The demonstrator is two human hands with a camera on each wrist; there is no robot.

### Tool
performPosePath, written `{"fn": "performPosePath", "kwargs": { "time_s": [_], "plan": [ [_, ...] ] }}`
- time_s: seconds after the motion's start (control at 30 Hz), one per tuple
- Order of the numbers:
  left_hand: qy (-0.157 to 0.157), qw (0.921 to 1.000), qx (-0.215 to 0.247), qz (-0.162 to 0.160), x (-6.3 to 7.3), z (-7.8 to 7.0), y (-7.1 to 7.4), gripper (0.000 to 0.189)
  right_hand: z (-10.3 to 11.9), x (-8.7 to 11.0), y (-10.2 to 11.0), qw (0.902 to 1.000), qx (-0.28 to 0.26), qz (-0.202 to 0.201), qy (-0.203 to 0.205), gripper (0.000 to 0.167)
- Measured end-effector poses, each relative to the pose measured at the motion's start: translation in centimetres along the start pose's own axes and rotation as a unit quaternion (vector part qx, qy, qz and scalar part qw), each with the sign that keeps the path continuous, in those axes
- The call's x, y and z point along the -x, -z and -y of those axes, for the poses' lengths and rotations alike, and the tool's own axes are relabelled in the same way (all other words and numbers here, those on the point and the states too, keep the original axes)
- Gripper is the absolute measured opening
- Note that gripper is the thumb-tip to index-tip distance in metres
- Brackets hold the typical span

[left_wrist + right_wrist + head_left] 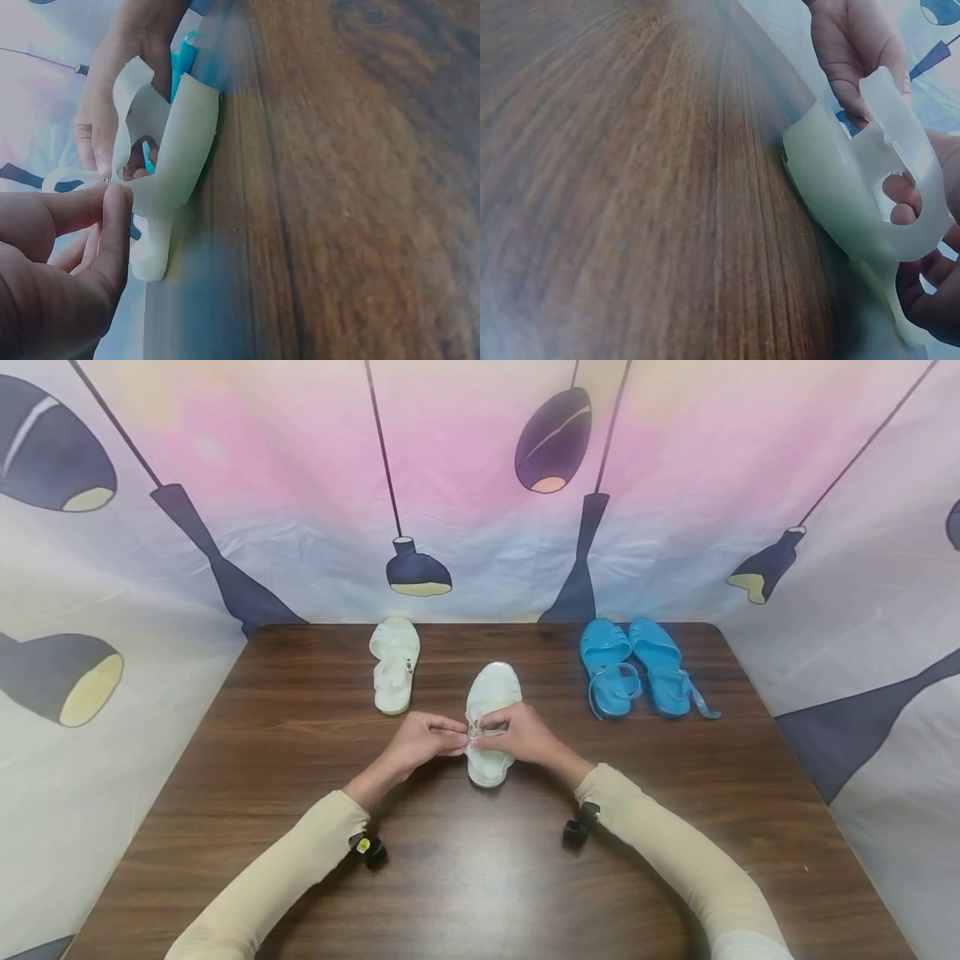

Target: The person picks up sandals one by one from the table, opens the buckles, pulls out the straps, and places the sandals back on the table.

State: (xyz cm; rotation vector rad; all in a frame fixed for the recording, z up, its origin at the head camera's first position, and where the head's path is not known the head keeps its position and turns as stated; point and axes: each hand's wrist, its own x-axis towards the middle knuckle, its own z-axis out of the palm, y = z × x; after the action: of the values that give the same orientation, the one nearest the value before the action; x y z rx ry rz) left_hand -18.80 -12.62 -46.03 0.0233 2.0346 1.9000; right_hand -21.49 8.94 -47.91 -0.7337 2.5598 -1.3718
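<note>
A white sandal (pixel 495 683) lies on the table in front of me, its toe pointing away. My left hand (pixel 423 742) pinches the small buckle (pixel 106 181) at the sandal's left side between thumb and fingertips. From the other side, my right hand (pixel 529 735) reaches across the sandal and pinches its ankle strap close to the buckle. A thin end of the strap (pixel 57 178) loops out beyond the left fingertips in the left wrist view. The sandal's heel (pixel 826 169) faces the right wrist camera, and fingers show through the strap opening.
The matching white sandal (pixel 394 664) stands at the back left of the brown wooden table (pixel 300 743). A pair of blue sandals (pixel 611 647) is at the back right, one strap sticking out sideways. A printed cloth (pixel 480 527) hangs behind the table's far edge.
</note>
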Motion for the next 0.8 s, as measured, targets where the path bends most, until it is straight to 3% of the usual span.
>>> {"fn": "performPosePath", "kwargs": {
  "time_s": [0.27, 0.5, 0.8],
  "plan": [
    [-0.042, 0.9961, -0.077, 0.003, 0.32, -0.23, -0.02, 0.022, -0.06, -0.09, 0.0, 1.0, -0.002, 0.005, -0.008, 0.031],
    [-0.02, 0.998, -0.059, 0.008, 0.05, 0.12, -0.02, 0.023, -0.54, -0.11, -0.07, 0.9976, -0.061, 0.011, -0.033, 0.03],
    [-0.039, 0.9956, -0.085, -0.004, -0.33, 0.37, -0.03, 0.025, -0.85, -0.15, -0.17, 0.9918, -0.116, 0.008, -0.053, 0.028]
  ]
}}
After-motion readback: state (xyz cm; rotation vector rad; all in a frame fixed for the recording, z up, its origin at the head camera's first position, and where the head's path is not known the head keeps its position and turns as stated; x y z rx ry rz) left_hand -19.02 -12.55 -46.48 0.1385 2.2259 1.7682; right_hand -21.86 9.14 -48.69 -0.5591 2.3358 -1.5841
